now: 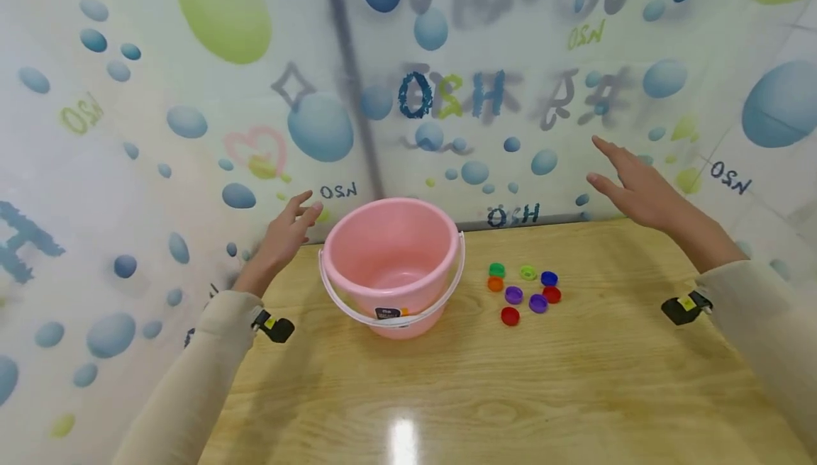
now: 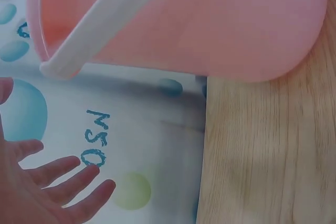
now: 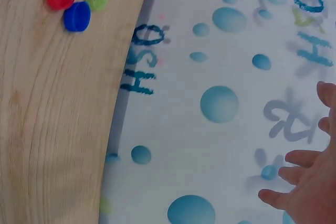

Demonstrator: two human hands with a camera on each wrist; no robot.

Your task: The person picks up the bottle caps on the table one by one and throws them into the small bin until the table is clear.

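Observation:
A pink bucket (image 1: 396, 238) with a white handle (image 1: 396, 322) stands upright on the wooden table. My left hand (image 1: 288, 230) hovers just left of the bucket, fingers spread and holding nothing; in the left wrist view that hand (image 2: 47, 182) is apart from the white handle (image 2: 105, 24). To the bucket's right lie several coloured bottle caps, among them a red cap (image 1: 510, 316), an orange cap (image 1: 495, 283) and a blue cap (image 1: 549, 278). My right hand (image 1: 645, 188) is raised beyond the caps at the right, its fingers extended, touching nothing.
A white curtain (image 1: 396, 167) printed with blue and green bubbles hangs along the table's back edge and round both sides. The wooden table top (image 1: 498, 394) stretches toward me, with a bright reflection near its front. Small black cameras sit on both wrists.

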